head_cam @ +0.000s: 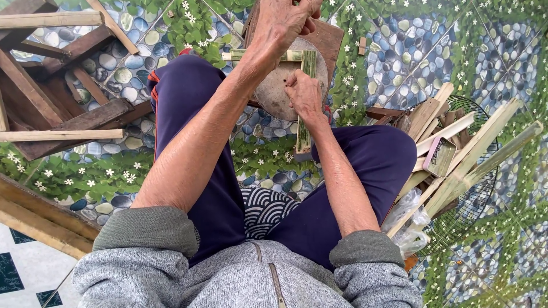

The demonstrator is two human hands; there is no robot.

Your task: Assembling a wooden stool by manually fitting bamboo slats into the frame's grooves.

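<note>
- Seated, person works over a round wooden block [274, 94] set between the knees.
- Right hand [304, 97]: grip closed on an upright green bamboo strip [306, 85] standing against the block's edge.
- Left hand [285, 20]: fingers curled at the block's far side; what they hold, cannot tell.
- Short bamboo piece [262, 55] lies across the block.
- Split bamboo lengths [474, 157] piled on a wire fan guard [485, 194], right.

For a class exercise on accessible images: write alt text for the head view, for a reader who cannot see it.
Seen from above, a seated person's right hand grips an upright green bamboo strip on a round wooden block, while the left hand is closed above it. Split bamboo pieces lie over a wire fan guard on a pebble-and-leaf patterned floor.
</note>
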